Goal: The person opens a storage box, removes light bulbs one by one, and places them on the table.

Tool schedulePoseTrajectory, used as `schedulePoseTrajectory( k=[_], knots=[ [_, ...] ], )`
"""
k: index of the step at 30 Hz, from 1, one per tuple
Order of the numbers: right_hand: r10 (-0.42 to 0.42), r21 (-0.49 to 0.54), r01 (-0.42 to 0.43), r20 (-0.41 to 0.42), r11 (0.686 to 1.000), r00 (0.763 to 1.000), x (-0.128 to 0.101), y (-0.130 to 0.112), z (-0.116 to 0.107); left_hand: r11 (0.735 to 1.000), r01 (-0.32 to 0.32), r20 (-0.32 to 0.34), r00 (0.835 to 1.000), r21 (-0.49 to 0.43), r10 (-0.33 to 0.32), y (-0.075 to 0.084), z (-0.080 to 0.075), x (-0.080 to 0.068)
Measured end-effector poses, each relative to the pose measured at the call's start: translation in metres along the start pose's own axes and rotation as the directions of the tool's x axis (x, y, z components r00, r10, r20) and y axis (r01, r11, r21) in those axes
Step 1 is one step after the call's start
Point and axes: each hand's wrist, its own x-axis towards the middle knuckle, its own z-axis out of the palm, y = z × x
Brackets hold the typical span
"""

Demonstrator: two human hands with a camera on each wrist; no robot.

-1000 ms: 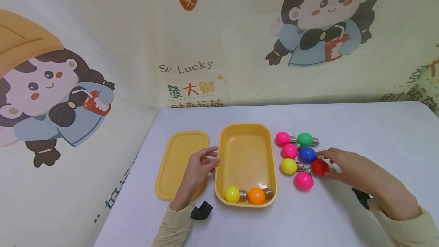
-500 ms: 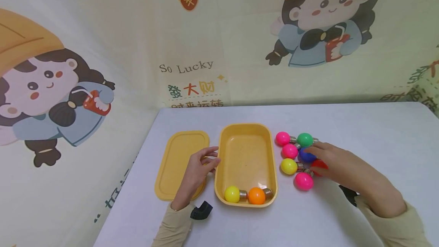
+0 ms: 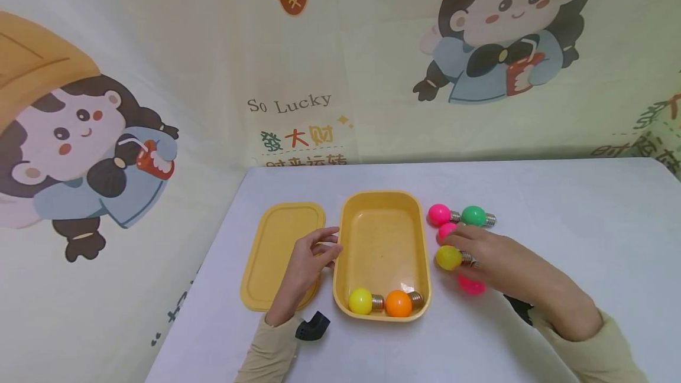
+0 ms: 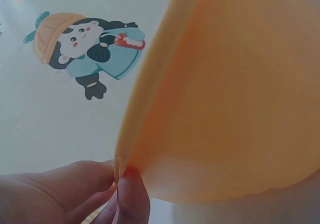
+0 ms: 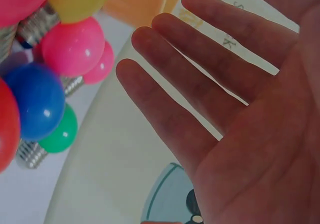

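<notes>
An open yellow box (image 3: 380,205) stands on the white table, with a yellow bulb (image 3: 360,301) and an orange bulb (image 3: 398,304) lying at its near end. My left hand (image 3: 314,253) pinches the box's left rim (image 4: 150,99). Right of the box lie loose coloured bulbs: two pink ones (image 3: 438,214), a green one (image 3: 472,216), a yellow one (image 3: 448,257) and another pink one (image 3: 470,286). My right hand (image 3: 476,248) hovers flat over them with straight fingers (image 5: 200,99), holding nothing. In the right wrist view, blue (image 5: 37,101) and red (image 5: 5,129) bulbs sit under it.
The box's yellow lid (image 3: 282,253) lies flat to the left of the box, under my left wrist. A cartoon-printed cloth (image 3: 298,75) hangs behind the table and at its left. Bare tabletop (image 3: 574,211) stretches to the right and behind the bulbs.
My right hand has slid left from the red bulb over the cluster and now covers the blue and red bulbs. The left hand and the box have not moved.
</notes>
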Motion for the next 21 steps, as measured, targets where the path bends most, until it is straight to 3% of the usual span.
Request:
schedulePoseTrajectory(
  k=[13,21],
  knots=[
    [-0.072,0.085,0.067,0.054,0.994,0.996,0.016,-0.022,0.007,1.000,0.002,0.008,1.000,0.016,-0.002,0.001,0.000,-0.001],
    [-0.077,0.125,0.060,0.138,0.990,0.987,0.028,-0.036,0.004,1.000,-0.003,0.002,1.000,0.006,0.003,0.001,0.000,-0.001]
  ],
)
